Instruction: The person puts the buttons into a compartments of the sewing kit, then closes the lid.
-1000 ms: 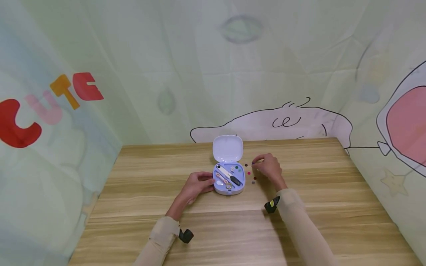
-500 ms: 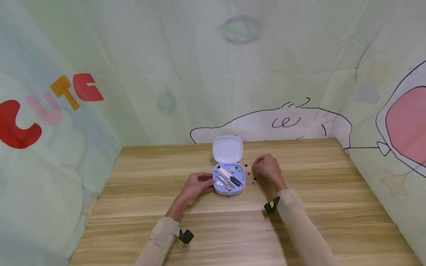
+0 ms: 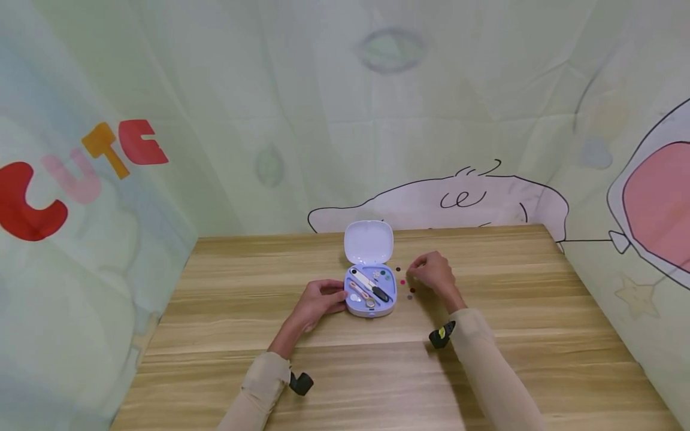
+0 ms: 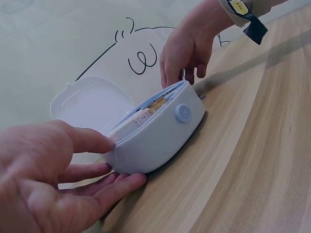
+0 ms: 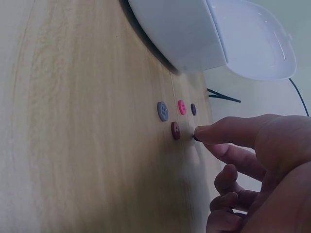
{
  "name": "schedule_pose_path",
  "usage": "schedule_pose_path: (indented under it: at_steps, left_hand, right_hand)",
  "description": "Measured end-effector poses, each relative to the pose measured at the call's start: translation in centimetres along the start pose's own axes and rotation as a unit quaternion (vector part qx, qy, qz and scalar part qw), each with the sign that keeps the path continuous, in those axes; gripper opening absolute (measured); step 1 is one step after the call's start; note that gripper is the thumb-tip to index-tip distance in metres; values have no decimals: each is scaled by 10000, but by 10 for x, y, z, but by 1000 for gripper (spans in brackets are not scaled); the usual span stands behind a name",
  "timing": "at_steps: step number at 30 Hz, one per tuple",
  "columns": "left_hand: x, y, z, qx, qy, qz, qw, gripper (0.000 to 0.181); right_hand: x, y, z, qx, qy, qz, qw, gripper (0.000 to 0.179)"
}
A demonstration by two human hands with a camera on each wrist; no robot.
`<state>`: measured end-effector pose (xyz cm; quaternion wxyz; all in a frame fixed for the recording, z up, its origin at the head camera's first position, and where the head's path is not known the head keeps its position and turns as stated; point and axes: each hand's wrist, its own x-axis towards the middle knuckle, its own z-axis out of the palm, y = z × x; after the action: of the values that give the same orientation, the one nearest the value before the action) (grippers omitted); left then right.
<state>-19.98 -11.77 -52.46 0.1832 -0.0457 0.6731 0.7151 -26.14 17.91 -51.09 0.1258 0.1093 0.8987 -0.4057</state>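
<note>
Your right hand point(image 5: 286, 153) pinches a dark button point(image 5: 196, 138) at its thumb tip; your left hand point(image 4: 41, 174), fingers extended, touches the box point(image 4: 155, 138).

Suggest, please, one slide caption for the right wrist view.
Right hand pinching a dark button, four more buttons on the wooden table.

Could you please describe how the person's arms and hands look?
The person wears long beige fabric sleeves. A small black blocky device sits at each wrist; the right one shows a yellow label. The left hand and right hand are gloveless.
</note>
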Motion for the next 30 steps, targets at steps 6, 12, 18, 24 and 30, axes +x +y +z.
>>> schedule_pose_path:
  at_steps: [6, 12, 18, 24, 30]
  left_hand:
    - [-1, 0, 0, -20, -21, -10, 10000, 36]
    - [1, 0, 0, -45, 4, -3, 10000, 34]
    - [2, 0, 0, -11, 21, -8, 10000, 34]
    - [1, 0, -1, -17, -1, 8, 10000, 34]
    - [0, 0, 0, -12, -29, 36, 10000, 34]
  right_hand:
    - [-3, 0, -2, 204, -35, -181, 9996, 10]
    - [-7, -5, -6, 474, -81, -516, 9975, 10]
    - [-10, -12, -10, 603, -154, -678, 9958, 15]
    - [-13, -16, -12, 632, -298, -731, 9949, 16]
    - [-17, -21, -11, 743, -427, -832, 9928, 16]
